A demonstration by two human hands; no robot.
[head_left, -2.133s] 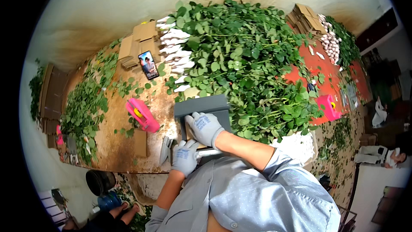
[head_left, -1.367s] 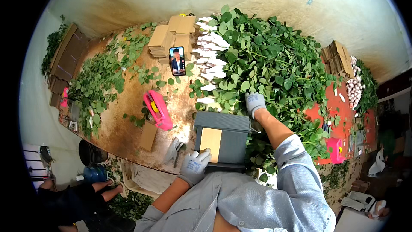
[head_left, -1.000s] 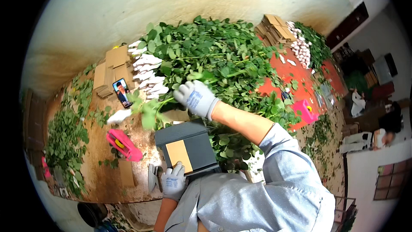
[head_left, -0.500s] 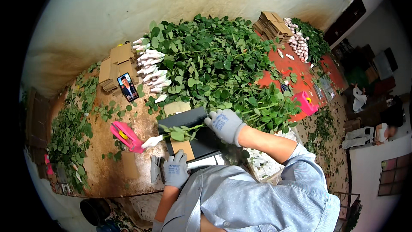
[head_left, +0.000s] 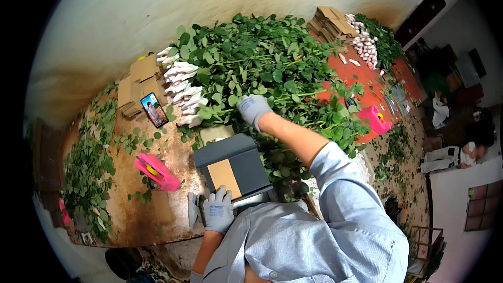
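My left hand (head_left: pixel 218 211), in a grey glove, lies with its fingers stretched over the lower end of a brown cardboard piece (head_left: pixel 223 177). That cardboard rests on a dark grey box-like stand (head_left: pixel 244 161). My right hand (head_left: pixel 253 110), also gloved, is at the near left side of a large heap of leafy green stems (head_left: pixel 262 57). Its fingers are curled at a leafy rose stem, though the grip is partly hidden. White-sleeved flower heads (head_left: pixel 183 86) line the heap's left edge, the lowest one (head_left: pixel 189 120) lying left of my right hand.
A pink tape dispenser (head_left: pixel 157 172) stands left of the dark stand. Behind it are a phone (head_left: pixel 153 110) and folded cardboard (head_left: pixel 139 86). Another pink dispenser (head_left: pixel 375 119), stacked cardboard (head_left: pixel 332 23) and more wrapped flowers (head_left: pixel 365 47) are at the right. Loose leaves (head_left: pixel 86 167) litter the table's left.
My right hand has moved up and left from the stand to the heap. The white-sleeved rose has left the cardboard, and another head shows at the heap's lower left. My left hand stays put.
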